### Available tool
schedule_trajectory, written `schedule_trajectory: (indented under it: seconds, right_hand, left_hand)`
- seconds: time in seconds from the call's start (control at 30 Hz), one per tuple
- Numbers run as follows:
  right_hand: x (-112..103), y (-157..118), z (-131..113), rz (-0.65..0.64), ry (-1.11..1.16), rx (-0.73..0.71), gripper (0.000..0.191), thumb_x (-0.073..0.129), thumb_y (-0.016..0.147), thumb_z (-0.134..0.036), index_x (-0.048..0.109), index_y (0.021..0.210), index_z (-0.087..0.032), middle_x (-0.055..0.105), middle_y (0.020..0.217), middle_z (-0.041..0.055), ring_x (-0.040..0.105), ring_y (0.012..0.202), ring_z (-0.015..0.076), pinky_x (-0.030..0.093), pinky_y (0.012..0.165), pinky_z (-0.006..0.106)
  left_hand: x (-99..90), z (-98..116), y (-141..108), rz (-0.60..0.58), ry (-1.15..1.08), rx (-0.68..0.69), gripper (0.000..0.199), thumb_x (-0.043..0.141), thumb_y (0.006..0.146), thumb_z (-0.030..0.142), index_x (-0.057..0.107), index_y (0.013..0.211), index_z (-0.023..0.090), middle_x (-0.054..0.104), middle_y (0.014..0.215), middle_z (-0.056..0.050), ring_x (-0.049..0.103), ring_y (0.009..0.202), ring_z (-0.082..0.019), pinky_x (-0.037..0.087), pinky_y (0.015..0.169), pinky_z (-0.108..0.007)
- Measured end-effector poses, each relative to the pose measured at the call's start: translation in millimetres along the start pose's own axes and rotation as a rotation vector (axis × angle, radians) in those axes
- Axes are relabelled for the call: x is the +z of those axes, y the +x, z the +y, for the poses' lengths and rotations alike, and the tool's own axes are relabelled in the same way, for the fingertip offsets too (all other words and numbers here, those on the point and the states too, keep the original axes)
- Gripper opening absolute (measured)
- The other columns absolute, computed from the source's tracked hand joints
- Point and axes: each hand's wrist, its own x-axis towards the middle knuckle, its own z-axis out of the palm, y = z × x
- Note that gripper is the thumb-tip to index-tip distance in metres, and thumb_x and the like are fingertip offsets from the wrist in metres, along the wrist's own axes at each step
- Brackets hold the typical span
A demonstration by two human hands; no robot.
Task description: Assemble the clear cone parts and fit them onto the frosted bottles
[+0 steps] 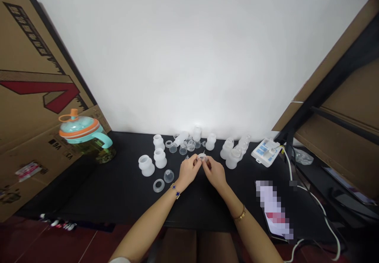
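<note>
Both hands meet over the black table. My left hand (188, 170) and my right hand (216, 172) pinch a small translucent ring piece (202, 157) between their fingertips. Left of them lie a clear dome cap (169, 176) and a flat translucent ring (159, 185). Several white bottles stand further left, one of them a wide-necked bottle (146, 165). Behind the hands is a cluster of clear caps (183, 148) and rings. To the right, several bottles with clear domed tops stand together, the nearest bottle (233, 157) beside my right hand.
A teal-lidded jug (85, 135) with liquid stands at the left by a cardboard box (32, 97). At the right are a white box (265, 152) with cables and a phone (275, 211). A white wall (189, 58) rises behind the table (118, 196).
</note>
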Motion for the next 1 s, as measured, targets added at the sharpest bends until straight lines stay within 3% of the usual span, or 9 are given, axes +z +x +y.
schedule_trajectory:
  seconds: [0.27, 0.4, 0.53, 0.67, 0.77, 1.0]
  right_hand:
    - [2.7, -0.1, 2.0, -0.001, 0.233, 0.041, 0.033, 0.045, 0.097, -0.051, 0.061, 0.093, -0.022, 0.062, 0.067, -0.0019, 0.059, 0.059, 0.0163, 0.038, 0.056, 0.024]
    - [5.8, 0.9, 5.2, 0.029, 0.348, 0.064, 0.034, 0.047, 0.096, -0.051, 0.059, 0.107, -0.021, 0.069, 0.083, 0.0022, 0.062, 0.064, 0.0171, 0.046, 0.059, 0.026]
    - [4.7, 2.4, 6.9, 0.061, 0.380, 0.051, 0.034, 0.048, 0.096, -0.050, 0.059, 0.110, -0.021, 0.070, 0.097, 0.0050, 0.062, 0.063, 0.0153, 0.048, 0.059, 0.027]
    - [3.4, 3.4, 6.9, 0.083, 0.395, 0.054, 0.035, 0.048, 0.096, -0.051, 0.059, 0.110, -0.020, 0.070, 0.097, 0.0052, 0.061, 0.062, 0.0147, 0.048, 0.057, 0.026]
    - [4.0, 4.1, 7.9, 0.087, 0.388, 0.056, 0.037, 0.049, 0.095, -0.052, 0.060, 0.109, -0.020, 0.071, 0.096, 0.0054, 0.061, 0.060, 0.0144, 0.048, 0.056, 0.026]
    - [6.7, 4.7, 11.1, 0.069, 0.372, 0.058, 0.037, 0.051, 0.095, -0.052, 0.061, 0.110, -0.019, 0.071, 0.098, 0.0058, 0.060, 0.061, 0.0140, 0.049, 0.055, 0.026]
  left_hand:
    - [1.2, -1.8, 0.4, 0.011, -0.045, 0.016, 0.038, 0.045, 0.095, 0.044, 0.048, 0.066, 0.020, 0.048, 0.053, 0.005, 0.045, 0.052, -0.012, 0.029, 0.056, -0.025]
    - [2.3, -0.8, -0.1, -0.014, -0.068, 0.020, 0.039, 0.044, 0.097, 0.046, 0.051, 0.068, 0.020, 0.054, 0.053, 0.005, 0.050, 0.051, -0.012, 0.032, 0.057, -0.024]
    - [2.0, 1.2, -0.5, -0.037, -0.088, 0.008, 0.044, 0.043, 0.097, 0.050, 0.056, 0.068, 0.020, 0.059, 0.055, 0.003, 0.055, 0.053, -0.014, 0.036, 0.058, -0.025]
    - [0.1, 3.7, -0.7, 0.001, -0.137, 0.000, 0.034, 0.050, 0.095, 0.052, 0.065, 0.094, 0.022, 0.064, 0.063, 0.003, 0.061, 0.058, -0.015, 0.042, 0.061, -0.025]
    - [-1.2, 4.5, -0.5, 0.040, -0.198, 0.008, 0.034, 0.053, 0.094, 0.050, 0.062, 0.114, 0.023, 0.070, 0.077, 0.001, 0.064, 0.063, -0.015, 0.047, 0.064, -0.025]
    - [-1.2, 4.6, 0.8, 0.050, -0.287, 0.048, 0.035, 0.052, 0.096, 0.047, 0.066, 0.116, 0.023, 0.074, 0.101, -0.004, 0.067, 0.074, -0.016, 0.053, 0.071, -0.026]
